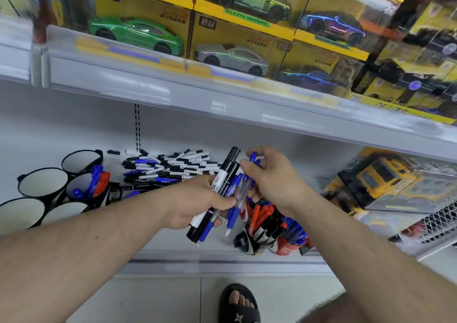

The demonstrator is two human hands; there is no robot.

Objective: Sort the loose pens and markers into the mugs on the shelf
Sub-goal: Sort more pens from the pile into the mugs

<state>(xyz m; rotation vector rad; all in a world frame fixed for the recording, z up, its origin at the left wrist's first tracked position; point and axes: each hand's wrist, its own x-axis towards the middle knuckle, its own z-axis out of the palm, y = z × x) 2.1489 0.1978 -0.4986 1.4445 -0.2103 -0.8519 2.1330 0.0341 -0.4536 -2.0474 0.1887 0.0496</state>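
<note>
My left hand (197, 202) grips a bundle of pens and markers (223, 181): black-and-white markers and blue clear-barrel pens, tips pointing down. My right hand (274, 176) pinches the top of one blue pen (252, 159) in that bundle. A pile of loose pens and markers (168, 167) lies at the back of the white shelf (173, 243). Several black mugs (42, 181) with white insides stand at the left; one mug (81, 186) holds blue and red pens. Under my right wrist, mugs (262, 233) hold red, black and blue pens.
An upper shelf edge (222, 100) overhangs the work area, loaded with yellow boxed toy cars (237, 50). Boxed yellow toy trucks (385, 176) and a wire basket (440, 226) sit at the right. My sandalled foot (238, 303) stands on the floor below.
</note>
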